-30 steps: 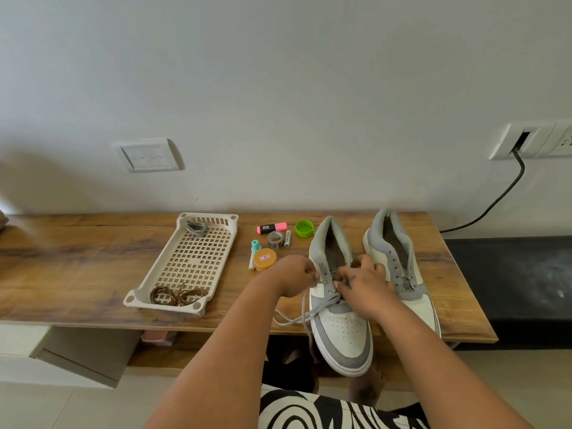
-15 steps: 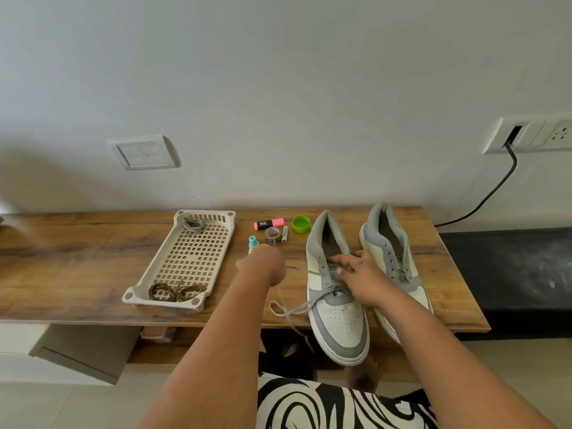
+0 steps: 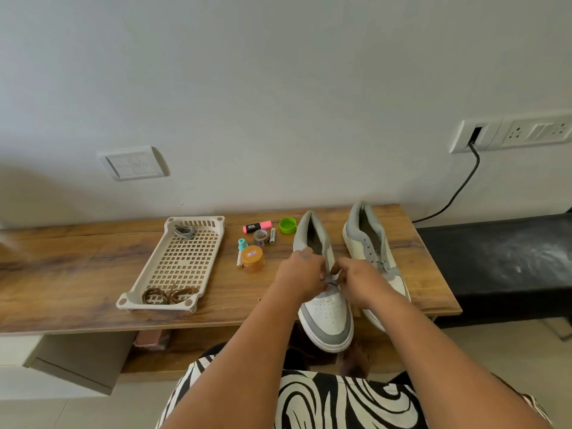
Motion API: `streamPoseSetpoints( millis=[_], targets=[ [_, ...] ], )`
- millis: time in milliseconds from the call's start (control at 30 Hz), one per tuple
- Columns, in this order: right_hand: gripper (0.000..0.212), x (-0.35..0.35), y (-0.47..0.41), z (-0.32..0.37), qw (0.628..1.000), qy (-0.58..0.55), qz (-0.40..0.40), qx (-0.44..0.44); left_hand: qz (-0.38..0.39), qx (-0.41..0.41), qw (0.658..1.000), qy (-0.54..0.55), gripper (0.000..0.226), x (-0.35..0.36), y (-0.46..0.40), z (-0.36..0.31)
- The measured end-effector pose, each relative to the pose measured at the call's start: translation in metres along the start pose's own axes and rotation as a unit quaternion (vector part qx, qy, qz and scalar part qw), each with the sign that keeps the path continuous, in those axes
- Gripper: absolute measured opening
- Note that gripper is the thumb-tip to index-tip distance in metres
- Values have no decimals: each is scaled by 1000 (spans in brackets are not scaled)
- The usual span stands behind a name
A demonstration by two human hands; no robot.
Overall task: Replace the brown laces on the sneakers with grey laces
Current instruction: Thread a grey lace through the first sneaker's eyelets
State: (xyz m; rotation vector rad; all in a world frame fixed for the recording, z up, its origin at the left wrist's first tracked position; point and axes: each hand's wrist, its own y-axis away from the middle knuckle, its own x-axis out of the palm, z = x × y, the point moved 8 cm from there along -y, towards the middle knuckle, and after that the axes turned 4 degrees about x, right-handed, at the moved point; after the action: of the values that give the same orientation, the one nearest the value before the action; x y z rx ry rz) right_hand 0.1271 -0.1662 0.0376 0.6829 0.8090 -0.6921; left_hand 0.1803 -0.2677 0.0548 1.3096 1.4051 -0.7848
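Observation:
Two white-and-grey sneakers stand on the wooden table [image 3: 77, 274]. The left sneaker [image 3: 326, 317] juts over the front edge; the right sneaker [image 3: 368, 239] lies beside it. My left hand [image 3: 301, 278] and my right hand [image 3: 360, 281] meet over the left sneaker's eyelets, both pinching the grey lace [image 3: 331, 284] threaded there. Most of that lace is hidden under my fingers. The brown laces [image 3: 168, 295] lie coiled at the near end of the beige tray [image 3: 148, 274]. A spare grey lace [image 3: 184, 232] sits at the tray's far end.
Between tray and sneakers lie a pink highlighter [image 3: 257, 226], a green cap [image 3: 288, 226], a tape roll [image 3: 261, 236], a small battery [image 3: 272, 235], a teal-capped tube [image 3: 241, 252] and an orange jar [image 3: 253, 258]. A black bench [image 3: 501, 258] adjoins at right; a cable [image 3: 455, 193] hangs from the wall socket.
My left hand, which had pulled the lace out to the left, has come back to the sneaker. Both hands now meet over the eyelets, and the loose lace tail no longer hangs off the edge.

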Motion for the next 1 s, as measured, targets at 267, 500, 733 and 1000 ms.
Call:
streamPoseSetpoints(
  millis=[267,500,733,1000],
  targets=[
    [44,-22,0,14,994,-59,-37,-78,-63,25,994,82,31,-10,2,-14],
    [28,-31,-6,-9,928,-371,9,-23,-96,-23,922,373,14,-28,3,12],
    [13,-40,-13,-27,807,-589,-37,24,21,-46,913,404,16,-16,11,44],
    [19,-21,-13,2,881,-471,29,-46,-20,-19,899,436,27,-22,3,29]
  ],
)
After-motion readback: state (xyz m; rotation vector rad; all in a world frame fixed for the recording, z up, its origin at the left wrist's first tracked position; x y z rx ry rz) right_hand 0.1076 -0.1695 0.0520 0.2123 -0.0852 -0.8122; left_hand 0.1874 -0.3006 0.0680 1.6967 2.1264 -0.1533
